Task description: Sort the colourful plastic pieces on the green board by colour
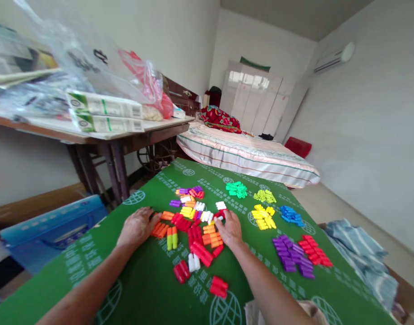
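Small plastic pieces like short tubes lie in a mixed heap on a green board (142, 289). My left hand (138, 228) rests at the heap's left side, fingers loosely stretched beside some orange pieces (160, 230). On the other side is my right hand (230, 229), its thumb and index finger apart at dark red pieces (219, 214) and white ones; whether it touches them is unclear. Between the hands are red pieces (181, 222), yellow pieces (187, 212) and white pieces (206, 216). Nearer me lie a red group (218, 287) and a white pair (194, 262).
Single-colour piles sit on the right: green (236, 189), lime (264, 196), yellow (263, 216), blue (291, 215), purple (292, 256) and red (314, 250). A cluttered table (159, 134) stands at left, with a blue box (54, 232) below. Behind is a bed (247, 153).
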The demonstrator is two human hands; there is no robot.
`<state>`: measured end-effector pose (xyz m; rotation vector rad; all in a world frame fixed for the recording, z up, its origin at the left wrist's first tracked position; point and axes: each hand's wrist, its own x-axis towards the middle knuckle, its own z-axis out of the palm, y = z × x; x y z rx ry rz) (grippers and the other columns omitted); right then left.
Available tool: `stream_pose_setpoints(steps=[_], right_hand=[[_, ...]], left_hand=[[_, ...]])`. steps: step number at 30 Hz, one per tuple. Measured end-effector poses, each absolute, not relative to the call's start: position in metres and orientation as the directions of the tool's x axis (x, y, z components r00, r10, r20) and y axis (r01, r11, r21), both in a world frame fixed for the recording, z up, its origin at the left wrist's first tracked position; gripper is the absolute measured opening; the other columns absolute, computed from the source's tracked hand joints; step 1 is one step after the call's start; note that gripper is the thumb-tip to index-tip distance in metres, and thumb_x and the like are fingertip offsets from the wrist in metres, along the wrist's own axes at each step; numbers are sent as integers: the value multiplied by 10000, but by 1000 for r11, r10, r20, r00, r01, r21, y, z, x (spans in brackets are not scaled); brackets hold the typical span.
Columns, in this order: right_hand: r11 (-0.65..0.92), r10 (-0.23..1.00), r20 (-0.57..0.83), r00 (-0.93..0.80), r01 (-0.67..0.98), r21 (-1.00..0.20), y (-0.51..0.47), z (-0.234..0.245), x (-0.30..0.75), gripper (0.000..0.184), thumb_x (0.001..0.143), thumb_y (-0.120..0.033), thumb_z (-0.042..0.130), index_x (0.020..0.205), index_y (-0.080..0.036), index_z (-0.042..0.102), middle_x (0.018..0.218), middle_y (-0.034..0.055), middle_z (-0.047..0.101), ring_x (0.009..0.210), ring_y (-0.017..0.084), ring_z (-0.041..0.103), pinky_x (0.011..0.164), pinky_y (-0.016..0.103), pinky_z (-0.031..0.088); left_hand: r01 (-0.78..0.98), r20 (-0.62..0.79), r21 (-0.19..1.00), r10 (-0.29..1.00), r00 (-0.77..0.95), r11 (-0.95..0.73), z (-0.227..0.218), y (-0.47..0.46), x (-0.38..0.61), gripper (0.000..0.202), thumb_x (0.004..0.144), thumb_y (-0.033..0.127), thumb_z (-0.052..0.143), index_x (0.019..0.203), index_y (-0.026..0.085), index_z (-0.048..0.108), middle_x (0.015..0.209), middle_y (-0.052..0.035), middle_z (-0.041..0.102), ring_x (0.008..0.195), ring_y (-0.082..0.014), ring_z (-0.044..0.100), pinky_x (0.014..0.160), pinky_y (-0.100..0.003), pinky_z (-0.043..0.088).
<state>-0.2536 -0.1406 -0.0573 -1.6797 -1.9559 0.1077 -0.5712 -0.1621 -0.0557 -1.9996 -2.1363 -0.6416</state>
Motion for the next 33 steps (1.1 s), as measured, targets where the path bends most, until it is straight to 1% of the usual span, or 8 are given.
stream_pose_setpoints(steps=[3,12,16,18,22,25,28,33], right_hand=[[213,943,323,-80,891,-401,-134,-64,-256,490,858,-475,445,1196,-145,576,1150,156,590,1097,246,529,935,359,384],[282,939,291,-180,889,-360,-159,-80,-271,494,864,-398,435,1264,-126,538,1255,166,534,1188,257,464,984,360,343],[286,937,284,-204,915,-285,-170,-72,-273,421,858,-358,443,1189,-146,594,1166,157,577,1079,261,524,911,357,382],[303,920,328,-215,921,-246,-177,-65,-277,367,844,-334,468,1128,-159,623,1135,147,583,1061,267,518,893,362,377],[481,817,458,-350,851,-210,-193,-48,-302,269,849,-277,465,1007,-167,653,1088,121,592,1047,249,492,915,357,341],[605,758,441,-480,770,-201,-205,-37,-331,231,872,-264,435,895,-198,655,942,78,621,937,219,513,869,339,352],[654,738,356,-573,738,-167,-212,-27,-362,218,879,-258,428,872,-205,640,878,67,623,888,216,519,826,338,363],[682,723,237,-649,725,-96,-214,-10,-403,256,820,-150,447,1007,-179,620,993,105,623,965,241,523,813,356,392]], left_hand=[[972,386,236,916,-108,16,-53,-168,-566,559,824,490,306,975,91,667,1148,-189,629,1119,-277,560,1023,-371,386],[957,398,290,909,-122,2,-60,-175,-563,409,862,346,320,930,163,679,1104,-110,660,1112,-224,557,1028,-368,383],[949,392,316,910,-134,3,-63,-177,-564,385,854,305,335,943,141,672,1124,-132,647,1119,-236,551,1028,-387,382],[943,390,332,911,-135,-2,-65,-177,-564,364,848,292,347,917,147,673,1098,-126,657,1111,-233,554,1029,-382,379],[925,388,379,908,-157,-2,-67,-177,-563,321,845,267,363,886,163,664,1071,-107,664,1090,-224,560,1034,-383,371],[904,386,428,905,-180,-3,-68,-177,-563,332,864,252,334,895,151,649,1048,-116,665,1066,-216,568,1030,-375,370],[874,385,486,900,-203,-11,-66,-179,-563,342,881,255,308,862,152,634,982,-110,666,995,-203,588,979,-353,408],[793,362,609,893,-267,-10,-61,-184,-564,344,891,289,298,781,178,604,775,-49,648,747,-161,608,756,-290,490]])
